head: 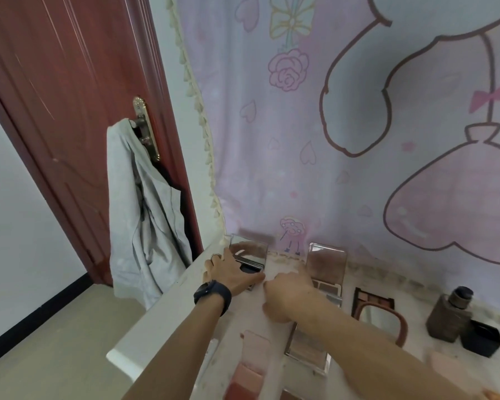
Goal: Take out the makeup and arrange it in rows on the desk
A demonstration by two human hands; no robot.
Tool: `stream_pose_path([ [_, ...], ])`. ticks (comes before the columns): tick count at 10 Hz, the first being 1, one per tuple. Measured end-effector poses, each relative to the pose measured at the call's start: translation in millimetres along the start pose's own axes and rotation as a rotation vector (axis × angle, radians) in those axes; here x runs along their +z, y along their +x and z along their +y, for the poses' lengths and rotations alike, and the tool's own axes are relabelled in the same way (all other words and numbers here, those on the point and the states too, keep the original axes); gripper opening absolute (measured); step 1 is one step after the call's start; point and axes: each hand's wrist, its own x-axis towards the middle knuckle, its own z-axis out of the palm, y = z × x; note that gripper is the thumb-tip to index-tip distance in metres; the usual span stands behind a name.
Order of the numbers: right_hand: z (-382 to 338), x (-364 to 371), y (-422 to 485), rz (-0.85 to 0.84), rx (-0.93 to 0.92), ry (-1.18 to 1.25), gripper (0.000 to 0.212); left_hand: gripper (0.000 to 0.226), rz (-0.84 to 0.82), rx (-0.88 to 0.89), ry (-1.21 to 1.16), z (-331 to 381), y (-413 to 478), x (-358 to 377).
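Seen from the head camera, a person's left hand (231, 272), wearing a ring and a dark wristwatch (212, 295), lies over the base of an open mirrored makeup compact (248, 255) at the far left corner of the white desk (145, 336), fingers spread and laid on its edge; its lid stands upright, mirror turned towards the camera. The right hand (286, 295) rests just beside the left, fingers curled, thumb near the compact; whether it grips anything cannot be told. Just right of that hand an open rectangular eyeshadow palette with a clear lid (326, 269) runs its long axis away from the person. Further right sit a brown-framed palette (374, 301), a brown bottle with a dark cap (449, 316) and a small black box (481, 337). Nearer than the hands lie pink blush palettes (250, 368), long axes likewise pointing away.
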Motion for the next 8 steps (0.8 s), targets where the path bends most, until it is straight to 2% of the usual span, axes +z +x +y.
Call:
stream_pose_path([
  [3, -3.3, -2.8, -3.7, 0.010, 0.019, -0.008, 0.039, 0.120, -0.030, 0.032, 0.034, -16.0, -5.4, -3.0],
  [5, -4.9, -2.1, -4.7, 0.011, 0.013, -0.021, 0.041, 0.120, 0.028, 0.025, 0.064, -13.8, -3.8, 2.2],
  [7, -6.0, -4.7, -5.1, 0.008, 0.012, -0.008, 0.041, 0.122, -0.008, 0.025, 0.045, -13.2, -5.2, 0.9],
  [8, -0.2, -9.2, -4.5, 0.002, 0.007, 0.056, 0.042, 0.104, -0.032, 0.054, 0.056, -21.6, 3.3, 0.8],
])
